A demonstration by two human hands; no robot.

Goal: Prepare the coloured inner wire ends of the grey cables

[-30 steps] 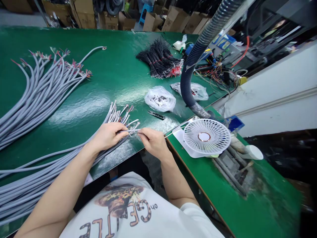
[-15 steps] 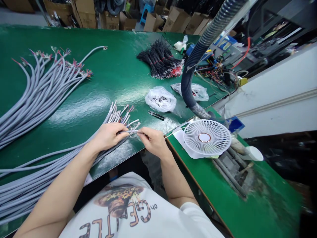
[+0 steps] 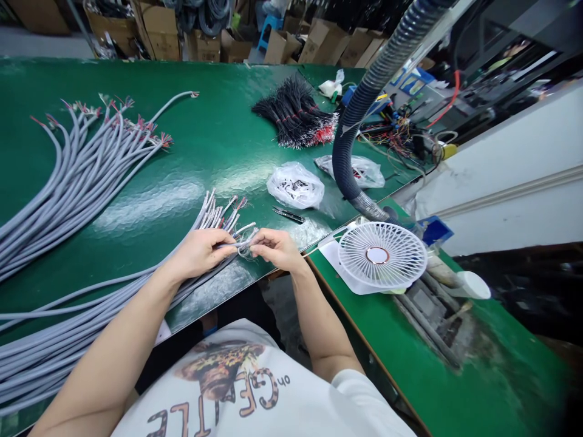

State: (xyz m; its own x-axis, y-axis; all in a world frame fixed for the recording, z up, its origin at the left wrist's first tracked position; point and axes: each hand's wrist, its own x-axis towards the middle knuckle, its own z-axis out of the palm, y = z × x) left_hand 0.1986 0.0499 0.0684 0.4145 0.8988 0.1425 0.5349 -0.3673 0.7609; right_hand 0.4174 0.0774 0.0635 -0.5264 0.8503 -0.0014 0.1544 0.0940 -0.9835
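Note:
My left hand [image 3: 198, 254] grips the end of a grey sheathed cable [image 3: 232, 245] over the green-topped bench [image 3: 195, 145]. My right hand [image 3: 276, 250] pinches the fine wires fanning from that cable end [image 3: 245, 250], close to my left fingertips. Beneath my left forearm, a bundle of grey cables [image 3: 59, 358] runs to the lower left, and its stripped ends [image 3: 218, 213] lie just beyond my left hand. A second grey bundle [image 3: 77, 170] lies further left, its ends showing coloured wires.
A bunch of black wires [image 3: 295, 115], clear plastic bags [image 3: 296, 185] [image 3: 350, 170] and a small metal hand tool [image 3: 288, 214] lie ahead. A white fan [image 3: 381, 255] and a ribbed dark hose [image 3: 359, 121] stand to the right.
My right hand has shifted left and up, its fingers turning toward the cable end. The view has tilted slightly, so the bench appears lower in the frame.

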